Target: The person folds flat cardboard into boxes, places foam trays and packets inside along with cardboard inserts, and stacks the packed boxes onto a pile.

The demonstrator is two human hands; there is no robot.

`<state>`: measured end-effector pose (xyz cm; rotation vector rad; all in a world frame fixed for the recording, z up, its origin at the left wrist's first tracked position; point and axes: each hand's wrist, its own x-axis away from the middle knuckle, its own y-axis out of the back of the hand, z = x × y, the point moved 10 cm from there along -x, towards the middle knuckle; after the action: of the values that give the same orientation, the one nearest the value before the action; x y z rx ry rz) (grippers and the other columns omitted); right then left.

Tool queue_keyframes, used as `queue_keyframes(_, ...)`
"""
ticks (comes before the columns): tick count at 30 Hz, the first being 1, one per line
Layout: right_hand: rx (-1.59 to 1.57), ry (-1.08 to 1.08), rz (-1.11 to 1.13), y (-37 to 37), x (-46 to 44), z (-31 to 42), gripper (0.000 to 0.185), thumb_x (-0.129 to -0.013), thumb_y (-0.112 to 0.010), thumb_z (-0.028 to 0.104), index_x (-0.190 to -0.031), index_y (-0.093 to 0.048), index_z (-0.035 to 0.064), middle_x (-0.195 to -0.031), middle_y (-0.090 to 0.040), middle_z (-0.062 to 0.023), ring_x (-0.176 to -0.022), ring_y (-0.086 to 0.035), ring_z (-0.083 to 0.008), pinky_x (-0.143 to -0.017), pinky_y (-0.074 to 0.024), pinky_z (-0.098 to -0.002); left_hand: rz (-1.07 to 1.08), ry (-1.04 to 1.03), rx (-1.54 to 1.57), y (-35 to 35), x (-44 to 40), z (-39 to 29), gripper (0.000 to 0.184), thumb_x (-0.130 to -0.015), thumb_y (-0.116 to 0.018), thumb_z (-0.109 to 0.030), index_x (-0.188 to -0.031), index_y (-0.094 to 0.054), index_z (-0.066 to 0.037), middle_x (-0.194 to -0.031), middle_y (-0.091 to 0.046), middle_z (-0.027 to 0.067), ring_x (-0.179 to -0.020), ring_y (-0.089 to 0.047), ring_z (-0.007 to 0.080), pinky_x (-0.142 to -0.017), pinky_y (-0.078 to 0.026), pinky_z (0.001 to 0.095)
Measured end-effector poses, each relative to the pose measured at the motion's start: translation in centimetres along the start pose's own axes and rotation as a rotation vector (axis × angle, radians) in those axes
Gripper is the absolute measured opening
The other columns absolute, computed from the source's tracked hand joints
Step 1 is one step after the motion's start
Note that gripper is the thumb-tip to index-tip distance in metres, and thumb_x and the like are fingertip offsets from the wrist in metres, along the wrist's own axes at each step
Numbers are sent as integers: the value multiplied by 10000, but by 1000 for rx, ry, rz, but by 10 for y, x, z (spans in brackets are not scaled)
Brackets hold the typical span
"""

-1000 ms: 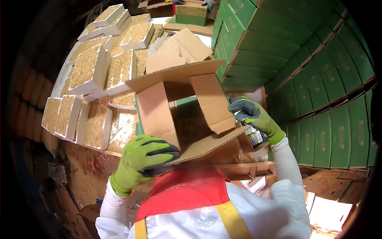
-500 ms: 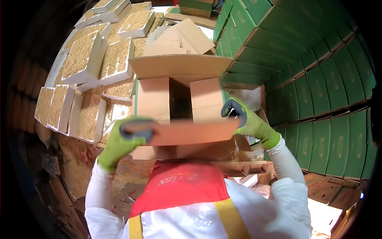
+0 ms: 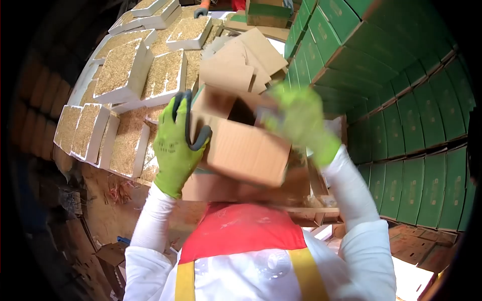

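Observation:
A cardboard box [image 3: 246, 153] sits in front of my body, its near flap raised and slanting, with a dark opening behind it. My left hand [image 3: 179, 138], in a green and grey glove, is at the box's left side with its fingers apart, the thumb against the flap's left edge. Over the box's right side is my right hand [image 3: 301, 120], smeared by motion, so its fingers cannot be made out. Loose cardboard pieces [image 3: 243, 57] lie just beyond the box.
White trays [image 3: 120, 72] filled with a tan grainy material cover the table at the left. Green boxes [image 3: 414, 120] are stacked along the right. A co-worker's gloved hand [image 3: 201, 11] shows at the top, left of a green box [image 3: 268, 12].
The box has turned and its near flap now slants down to the right. My left hand has moved up and opened. My right hand has moved up over the box.

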<state>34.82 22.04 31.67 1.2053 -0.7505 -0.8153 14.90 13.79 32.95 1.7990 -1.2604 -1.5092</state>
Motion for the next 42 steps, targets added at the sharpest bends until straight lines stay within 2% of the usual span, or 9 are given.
queue_keyframes(6,-17,271,-205,-61,33,39,732,-870,-612,460,-1438,-447,28,-1543,-346,-203,-1418,-326,-396,-1164,-216,-529,-226,198,154,23,-8,64,847,-752,-826,-327,-1428,-435,1,-1337,-555,206,-1198,-557,373,-1031,-430,419)
queue_keyframes(12,-426,-74,-683,-30,52,-63,620,-819,-751,218,-1355,-508,23,-1273,-551,-186,-1129,-558,-331,-904,-494,-400,637,538,590,-124,14,123,483,-917,-595,-529,-1213,-659,-153,-994,-704,209,-998,-651,352,-852,-497,413)
queue_keyframes(16,-1061,-103,160,-106,90,-104,539,-985,-518,399,-1362,-475,17,-1200,-592,-187,-1011,-630,-300,-737,-549,-362,474,397,426,-63,5,88,512,-844,-696,-498,-1116,-681,-65,-886,-701,180,-706,-670,320,-640,-518,410)
queue_keyframes(21,-1882,-192,622,-43,103,-15,828,-934,-339,708,-1509,-318,112,-1496,-402,-202,-1297,-489,-414,-897,-479,-703,17,-216,413,12,40,36,937,-682,-843,-432,-1395,-447,29,-1307,-554,266,-1122,-612,412,-929,-521,429)
queue_keyframes(23,-1653,-408,18,-98,114,-79,696,-905,-670,352,-1464,-367,70,-1389,-510,-125,-1248,-543,-286,-1003,-493,-503,24,-430,409,0,68,35,965,-779,-772,-492,-1472,-336,19,-1411,-469,250,-1222,-552,406,-1006,-474,446)
queue_keyframes(27,-1036,-173,-82,-209,144,-108,710,-800,-790,234,-1387,-449,27,-1280,-577,-121,-1131,-576,-265,-993,-462,-395,422,524,1452,-26,69,94,979,-896,-586,-600,-1580,-110,-87,-1563,-307,174,-1278,-518,280,-979,-483,428)
queue_keyframes(30,-558,45,-108,-260,143,-129,813,-802,-766,229,-1477,-357,32,-1476,-399,-192,-1366,-381,-305,-1131,-304,-422,704,414,262,-46,62,110,811,-920,-561,-514,-1501,-283,-22,-1105,-655,272,-879,-678,396,-739,-541,470)
queue_keyframes(36,-651,110,-512,-9,-63,-70,369,-909,-623,133,-1253,-554,17,-1052,-623,-90,-902,-614,-196,-831,-516,-329,303,285,313,-59,40,118,602,-927,-521,-444,-1142,-495,118,-937,-645,327,-920,-627,475,-847,-492,495)
queue_keyframes(42,-1341,-70,621,-138,-268,241,758,-860,-733,488,-1370,-368,62,-1070,-578,-95,-759,-604,-173,-636,-553,-313,249,361,366,-75,51,122,469,-910,-592,-378,-984,-580,85,-925,-609,263,-800,-613,418,-751,-513,479)
